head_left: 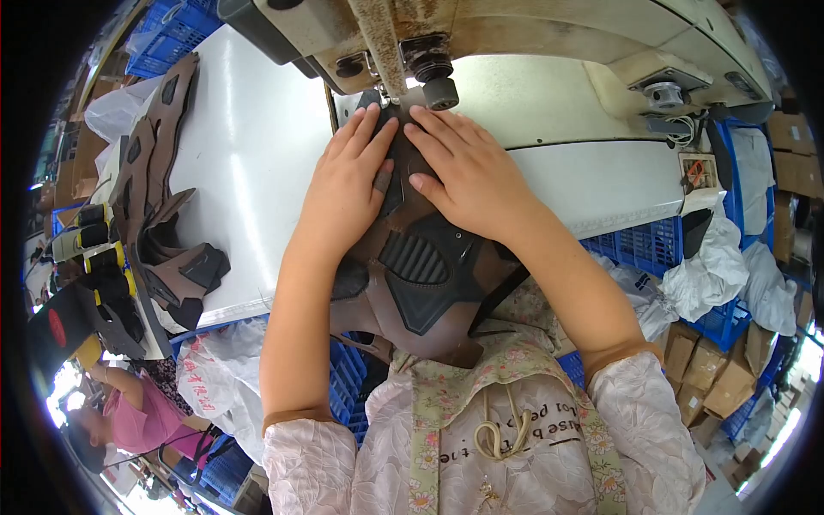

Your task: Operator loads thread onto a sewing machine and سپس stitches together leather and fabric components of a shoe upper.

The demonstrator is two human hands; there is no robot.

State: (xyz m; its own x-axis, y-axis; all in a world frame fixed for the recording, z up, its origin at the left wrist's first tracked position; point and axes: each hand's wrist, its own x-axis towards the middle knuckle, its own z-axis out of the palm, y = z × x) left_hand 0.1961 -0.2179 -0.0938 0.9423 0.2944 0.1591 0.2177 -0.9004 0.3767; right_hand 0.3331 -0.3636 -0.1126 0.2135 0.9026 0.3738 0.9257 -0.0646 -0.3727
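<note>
A brown and black shoe upper (421,270) lies under the head of an industrial sewing machine (515,26), its near part hanging over the table edge against my apron. My left hand (348,176) rests flat on the left side of the piece, fingers stretched toward the presser foot (392,97). Opposite it, my right hand (472,167) presses on the right side with fingers spread and thumb pointing inward. Both sets of fingertips are close to the needle area. The needle tip itself is too small to make out.
More brown and black shoe uppers (159,215) are piled on the white table (245,172) at the left. Blue crates (639,245) with white plastic bags (708,262) stand at the right, near cardboard boxes (704,369). A person in pink (159,412) is at the lower left.
</note>
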